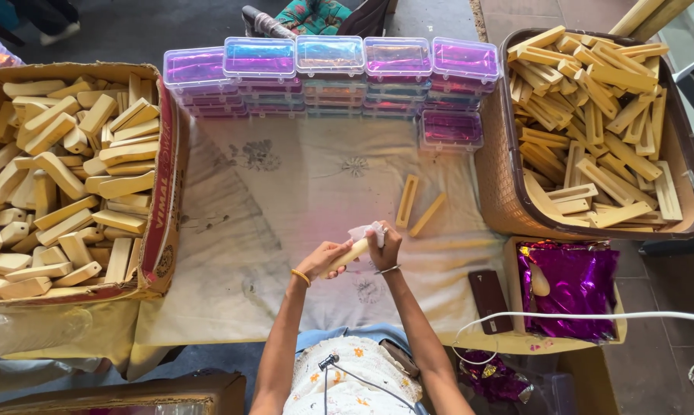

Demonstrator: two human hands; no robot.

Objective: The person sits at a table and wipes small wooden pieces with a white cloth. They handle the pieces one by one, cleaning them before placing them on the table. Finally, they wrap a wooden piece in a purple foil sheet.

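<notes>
Over the cloth-covered table point(285, 200), the left hand point(324, 258) closes its fingers around a pale wooden stick point(352, 252), while the right hand point(384, 244) pinches a white rag point(367, 231) against the stick's upper end. A red-edged carton point(165, 192) of wooden blocks sits left and a brown basket point(500, 184) of sticks right. Iridescent purple plastic cases point(331, 73) are stacked along the far edge, and a box lined with purple foil point(573, 284) lies at lower right.

Soft, even daylight fills the frame, bright on the pale cloth point(301, 192) at centre, with only faint shadows beside the cardboard box point(162, 200) at left. The clear cases point(331, 58) along the top throw pink and purple glare. Focus is sharp at centre, while the wide lens bends the corners and the bottom edge falls dimmer.
</notes>
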